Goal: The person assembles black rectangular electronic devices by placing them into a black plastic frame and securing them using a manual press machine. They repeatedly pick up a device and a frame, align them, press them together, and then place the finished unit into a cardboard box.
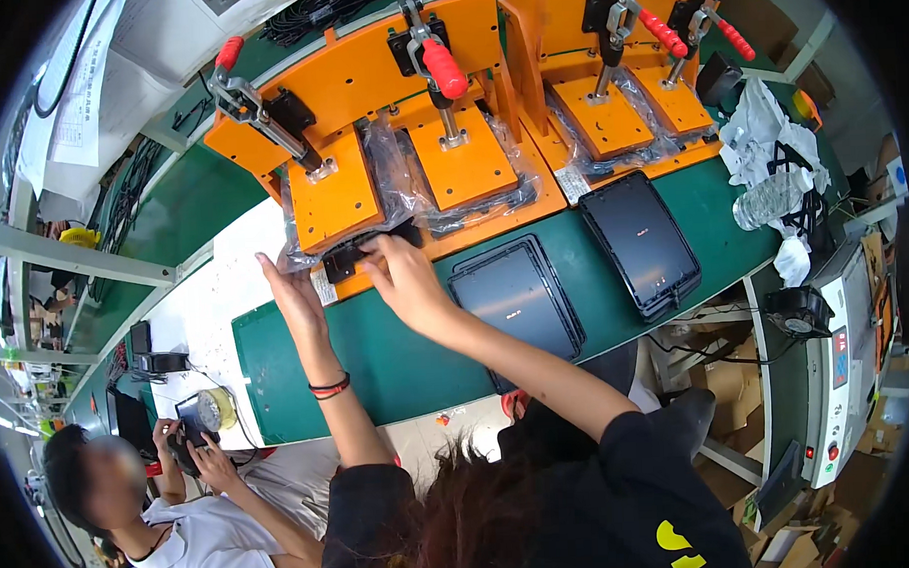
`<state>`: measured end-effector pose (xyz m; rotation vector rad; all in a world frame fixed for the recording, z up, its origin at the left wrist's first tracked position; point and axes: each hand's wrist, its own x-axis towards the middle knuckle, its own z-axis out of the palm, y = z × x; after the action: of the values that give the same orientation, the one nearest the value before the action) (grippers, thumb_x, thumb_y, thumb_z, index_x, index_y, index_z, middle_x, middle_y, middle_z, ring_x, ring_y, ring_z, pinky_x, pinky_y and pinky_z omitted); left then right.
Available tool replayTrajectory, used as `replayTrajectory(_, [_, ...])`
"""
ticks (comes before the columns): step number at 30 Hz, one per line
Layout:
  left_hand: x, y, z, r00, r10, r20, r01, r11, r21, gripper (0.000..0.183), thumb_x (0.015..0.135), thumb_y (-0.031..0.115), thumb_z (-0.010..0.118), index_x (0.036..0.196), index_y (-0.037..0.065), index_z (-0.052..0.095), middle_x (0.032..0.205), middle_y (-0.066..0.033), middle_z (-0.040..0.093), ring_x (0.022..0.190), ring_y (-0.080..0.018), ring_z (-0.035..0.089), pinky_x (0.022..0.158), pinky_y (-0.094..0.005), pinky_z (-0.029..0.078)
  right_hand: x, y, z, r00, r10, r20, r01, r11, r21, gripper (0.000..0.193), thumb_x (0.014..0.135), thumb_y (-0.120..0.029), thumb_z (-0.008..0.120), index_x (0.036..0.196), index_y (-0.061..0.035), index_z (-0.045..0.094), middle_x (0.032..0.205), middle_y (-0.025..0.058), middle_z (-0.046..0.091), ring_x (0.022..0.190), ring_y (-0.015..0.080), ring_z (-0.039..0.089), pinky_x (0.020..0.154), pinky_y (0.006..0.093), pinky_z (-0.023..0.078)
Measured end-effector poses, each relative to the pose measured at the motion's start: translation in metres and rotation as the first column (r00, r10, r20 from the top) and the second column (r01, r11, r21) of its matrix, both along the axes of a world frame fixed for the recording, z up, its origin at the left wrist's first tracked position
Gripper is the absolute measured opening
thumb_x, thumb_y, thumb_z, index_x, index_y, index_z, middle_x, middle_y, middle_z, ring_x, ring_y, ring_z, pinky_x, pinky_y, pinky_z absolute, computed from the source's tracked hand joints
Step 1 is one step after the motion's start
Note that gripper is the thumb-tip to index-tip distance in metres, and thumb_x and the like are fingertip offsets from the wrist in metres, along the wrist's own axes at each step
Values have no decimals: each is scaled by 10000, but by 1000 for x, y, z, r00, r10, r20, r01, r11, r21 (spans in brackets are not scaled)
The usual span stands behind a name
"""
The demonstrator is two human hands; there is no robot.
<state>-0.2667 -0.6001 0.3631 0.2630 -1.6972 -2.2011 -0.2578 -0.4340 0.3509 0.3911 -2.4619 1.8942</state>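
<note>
My left hand (297,298) is open, its fingers stretched up beside the front left corner of the leftmost orange press plate (333,193). My right hand (413,285) bends its thumb and fingers at a black flat panel (344,262), which sticks out from under that plate's front edge. Most of the panel is hidden by the plate. Clear plastic film (389,171) bunches around the plate. A toggle clamp with a red handle (230,53) stands above it, its rod meeting the plate.
More orange clamp stations (460,159) run to the right. Black rectangular panels (510,292) and a black panel stack (641,242) lie on the green mat (277,360). Crumpled white wrapping (770,138) and a clear plastic bottle (767,203) sit right. A co-worker (213,543) handles a dark device left.
</note>
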Motion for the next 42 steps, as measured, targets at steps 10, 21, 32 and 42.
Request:
replayTrajectory(10, [-3,12,-2,998,43,39,-44,999,32,680,978,500,294,1256,-106,427,1268,-194,503,1173,-254,466,1030,-366,318,17,15,-5,919,-34,-393,212,881,422,554,828,-150,598,1270,108,385,1298,315,415,1254,404,386,1096,436,275])
replayTrajectory(21, [-16,-2,-6,999,2,44,-3,999,33,254,956,138,490,1000,-92,587,999,-139,628,921,-156,587,832,-286,457,-9,-49,-10,980,89,180,99,567,-817,168,917,-75,547,871,83,520,781,154,653,707,192,672,631,286,569])
replayTrajectory(32, [-21,-10,6,990,-133,42,123,977,175,280,963,141,457,1115,-80,536,1109,-142,598,1037,-213,558,931,-337,419,-12,-39,-16,878,225,423,230,578,-783,207,941,-20,456,924,175,523,885,251,628,800,279,676,717,323,585])
replayTrajectory(42, [-72,-40,15,779,-622,-73,496,542,678,569,868,491,544,1187,20,514,1255,-169,541,1188,-321,486,1032,-493,337,28,-53,-14,826,239,510,309,566,-765,188,942,-72,485,882,105,467,846,245,632,776,300,679,690,329,591])
